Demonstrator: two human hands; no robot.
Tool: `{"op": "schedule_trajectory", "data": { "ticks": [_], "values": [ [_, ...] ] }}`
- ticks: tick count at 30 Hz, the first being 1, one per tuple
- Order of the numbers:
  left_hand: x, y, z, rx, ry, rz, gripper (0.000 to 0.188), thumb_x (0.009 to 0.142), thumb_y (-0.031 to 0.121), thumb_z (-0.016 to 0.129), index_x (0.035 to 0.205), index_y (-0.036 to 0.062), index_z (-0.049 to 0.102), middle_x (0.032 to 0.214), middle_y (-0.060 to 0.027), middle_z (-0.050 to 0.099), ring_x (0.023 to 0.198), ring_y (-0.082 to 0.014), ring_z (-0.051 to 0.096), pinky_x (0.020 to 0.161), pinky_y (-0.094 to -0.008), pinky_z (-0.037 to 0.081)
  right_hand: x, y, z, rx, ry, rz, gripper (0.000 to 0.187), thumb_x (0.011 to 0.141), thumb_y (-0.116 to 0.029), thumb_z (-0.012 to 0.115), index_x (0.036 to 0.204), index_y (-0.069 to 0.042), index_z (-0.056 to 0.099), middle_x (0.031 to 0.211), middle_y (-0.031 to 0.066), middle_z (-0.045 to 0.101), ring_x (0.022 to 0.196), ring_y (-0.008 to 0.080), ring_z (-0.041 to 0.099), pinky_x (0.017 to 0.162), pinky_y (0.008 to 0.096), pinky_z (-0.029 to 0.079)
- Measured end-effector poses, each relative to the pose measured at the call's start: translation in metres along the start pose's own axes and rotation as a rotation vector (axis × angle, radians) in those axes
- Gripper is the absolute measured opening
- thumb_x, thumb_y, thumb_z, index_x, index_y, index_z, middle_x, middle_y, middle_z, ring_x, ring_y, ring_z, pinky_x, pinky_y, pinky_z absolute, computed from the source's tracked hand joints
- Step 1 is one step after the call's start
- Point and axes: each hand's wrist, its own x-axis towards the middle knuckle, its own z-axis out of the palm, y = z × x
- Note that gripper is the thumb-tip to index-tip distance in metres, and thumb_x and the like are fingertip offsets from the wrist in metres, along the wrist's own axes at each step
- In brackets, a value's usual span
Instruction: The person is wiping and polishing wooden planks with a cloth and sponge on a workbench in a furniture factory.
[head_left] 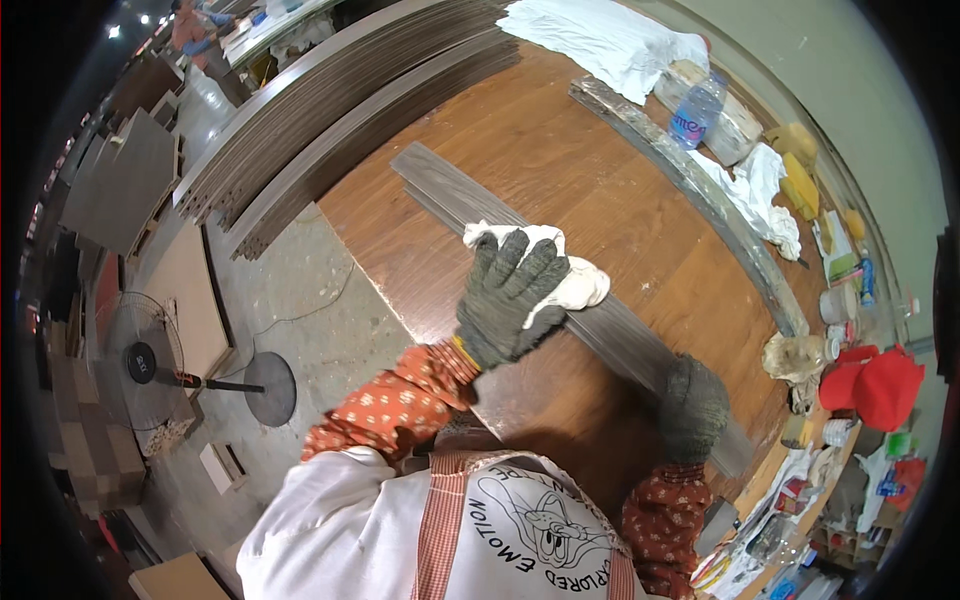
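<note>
Grey board lies mid-frame on the table; your left hand grasps a white cloth against it, your right hand's grip unclear. Wiping seems underway; how much remains can't be told.

The left hand covers the middle of the white rag, so I can't see its palm. The rag and that hand hide part of the gray board below. The right hand covers more of the board near its low end, and I can't see how its fingers sit. The white shirt gets cut off at the bottom. At the top, the big pile of boards gets cut off too. Far away, a person is too small for me to tell what their hands do.
</note>
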Motion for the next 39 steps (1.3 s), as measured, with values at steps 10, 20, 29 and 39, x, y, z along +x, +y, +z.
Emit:
{"op": "schedule_trajectory", "data": {
  "ticks": [10,20,29,39],
  "values": [
    [0.027,-0.196,-0.03,-0.287,0.265,-0.332,0.034,0.1,0.03,0.052,0.121,0.0061,0.063,0.125,-0.014,0.061,0.119,-0.026,0.056,0.108,-0.0418,0.037,-0.004,0.003,0.008,0.022,0.032,0.018,0.023,0.092,-0.022,0.057,0.096,-0.004,0.069,0.083,0.0164,0.067,0.08,0.0359,0.064,0.076,0.0475,0.05],
    [0.091,-0.097,-0.055,-0.519,0.261,-0.403,0.023,0.102,0.026,0.051,0.112,0.0101,0.065,0.099,-0.0067,0.069,0.09,-0.018,0.066,0.078,-0.0349,0.053,0.0,-0.005,0.002,-0.037,-0.083,0.13,0.018,0.093,-0.02,0.055,0.091,-0.008,0.068,0.081,0.0133,0.064,0.077,0.0349,0.062,0.071,0.0482,0.048],
    [0.082,-0.05,-0.029,-0.159,-0.236,0.147,0.037,0.094,0.041,0.058,0.113,0.0101,0.068,0.113,-0.013,0.066,0.115,-0.0321,0.058,0.109,-0.0476,0.037,-0.002,-0.01,-0.003,0.022,0.13,0.095,0.017,0.092,-0.021,0.056,0.093,-0.007,0.067,0.083,0.0138,0.064,0.078,0.0355,0.062,0.071,0.048,0.049],
    [0.08,-0.233,-0.038,-0.041,-0.165,-0.18,0.04,0.098,0.039,0.052,0.117,0.0058,0.065,0.115,-0.0199,0.066,0.108,-0.0372,0.059,0.095,-0.0449,0.046,0.004,-0.011,0.002,-0.127,0.076,0.037,0.018,0.088,-0.02,0.054,0.093,-0.009,0.067,0.079,0.0113,0.063,0.076,0.0328,0.062,0.072,0.0458,0.049]
  ]
}}
